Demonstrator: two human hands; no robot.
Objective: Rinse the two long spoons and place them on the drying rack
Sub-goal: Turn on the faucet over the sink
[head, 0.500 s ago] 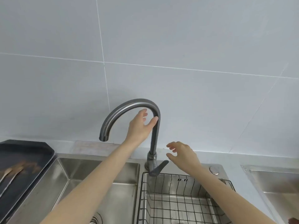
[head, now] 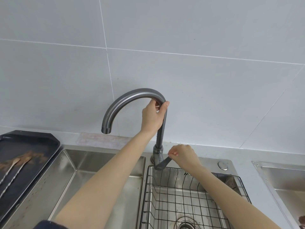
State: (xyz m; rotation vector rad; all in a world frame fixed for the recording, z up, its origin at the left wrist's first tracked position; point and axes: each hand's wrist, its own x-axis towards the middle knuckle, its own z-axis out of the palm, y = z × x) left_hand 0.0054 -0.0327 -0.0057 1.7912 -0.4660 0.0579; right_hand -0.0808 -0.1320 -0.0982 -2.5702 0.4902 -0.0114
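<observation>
Your left hand (head: pixel 152 117) gripping the faucet (head: pixel 132 96) neck, your right hand (head: pixel 184 156) pinching its lever (head: pixel 162 163), wire drying rack (head: pixel 181 195) below it, grey tiled wall (head: pixel 198 38) behind, two long spoons (head: pixel 14 164) on a dark tray (head: pixel 24 138) far left.

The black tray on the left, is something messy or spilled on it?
Yes. The black tray has a brown smear across it, right where the bowls of the two long spoons lie. It looks like leftover food or sauce. No water runs from the faucet yet.
</observation>
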